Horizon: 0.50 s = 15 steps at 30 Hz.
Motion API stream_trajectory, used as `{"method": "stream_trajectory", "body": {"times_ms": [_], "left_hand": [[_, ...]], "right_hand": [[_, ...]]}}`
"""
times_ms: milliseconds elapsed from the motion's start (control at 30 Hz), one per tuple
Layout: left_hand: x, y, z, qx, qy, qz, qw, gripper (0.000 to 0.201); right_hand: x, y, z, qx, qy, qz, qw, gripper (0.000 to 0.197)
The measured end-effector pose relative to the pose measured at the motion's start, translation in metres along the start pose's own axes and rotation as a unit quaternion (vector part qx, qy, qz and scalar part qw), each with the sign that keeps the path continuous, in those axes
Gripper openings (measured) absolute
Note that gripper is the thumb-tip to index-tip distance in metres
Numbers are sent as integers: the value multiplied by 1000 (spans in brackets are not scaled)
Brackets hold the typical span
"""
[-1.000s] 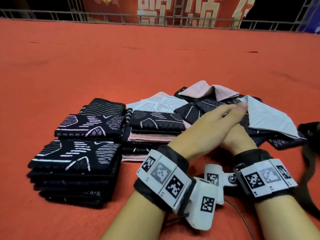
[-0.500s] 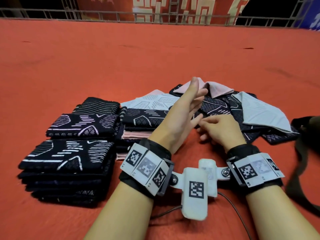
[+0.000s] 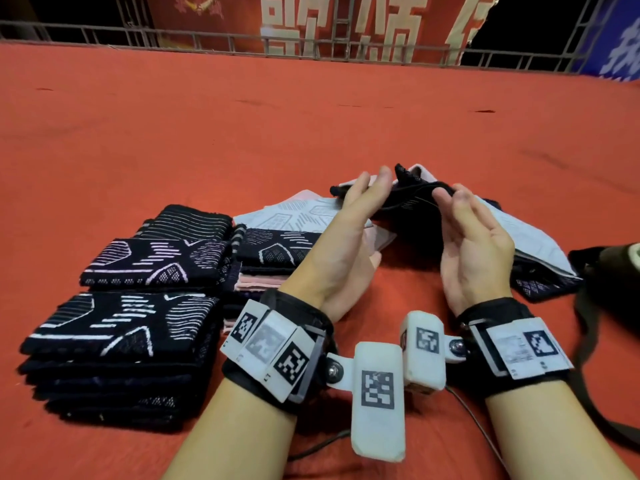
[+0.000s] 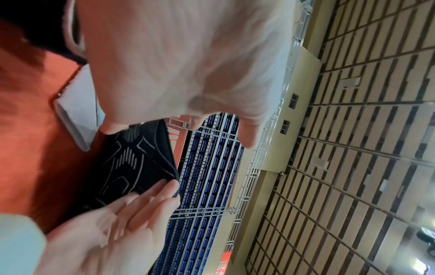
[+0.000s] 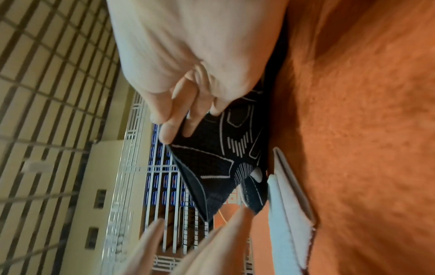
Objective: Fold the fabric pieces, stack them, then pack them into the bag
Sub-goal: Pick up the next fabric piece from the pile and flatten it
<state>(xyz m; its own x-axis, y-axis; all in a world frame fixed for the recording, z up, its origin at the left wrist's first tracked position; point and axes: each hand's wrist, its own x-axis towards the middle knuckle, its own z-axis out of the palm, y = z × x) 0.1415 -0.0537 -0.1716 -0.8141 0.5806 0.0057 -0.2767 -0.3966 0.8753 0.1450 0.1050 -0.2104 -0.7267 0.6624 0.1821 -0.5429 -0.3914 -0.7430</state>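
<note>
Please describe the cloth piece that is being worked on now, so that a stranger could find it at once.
On the red carpet, folded stacks lie at the left and a loose heap at the right. Above that heap, the left hand and right hand hold up one black patterned piece. It alone is lifted off the carpet, between both hands.

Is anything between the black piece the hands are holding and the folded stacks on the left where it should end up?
Nothing visible blocks it. The black fabric piece is held up between the left hand and right hand, above the unfolded pile. The folded stacks lie to the left with their tops uncovered.
</note>
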Motion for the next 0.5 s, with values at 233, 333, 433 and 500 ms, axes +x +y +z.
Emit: {"method": "stream_trajectory", "body": {"times_ms": [233, 333, 433, 500], "left_hand": [[3, -7, 3, -86, -3, 27, 996, 49], [6, -4, 6, -72, 49, 85, 993, 32], [5, 1, 6, -81, 66, 127, 986, 32], [3, 2, 4, -83, 43, 146, 985, 30]], "right_hand": [[-18, -33, 18, 56, -99, 101, 988, 13], [-15, -23, 13, -65, -33, 117, 990, 40], [-12, -14, 10, -241, -57, 190, 950, 73], [-15, -9, 11, -218, -144, 240, 935, 86]]}}
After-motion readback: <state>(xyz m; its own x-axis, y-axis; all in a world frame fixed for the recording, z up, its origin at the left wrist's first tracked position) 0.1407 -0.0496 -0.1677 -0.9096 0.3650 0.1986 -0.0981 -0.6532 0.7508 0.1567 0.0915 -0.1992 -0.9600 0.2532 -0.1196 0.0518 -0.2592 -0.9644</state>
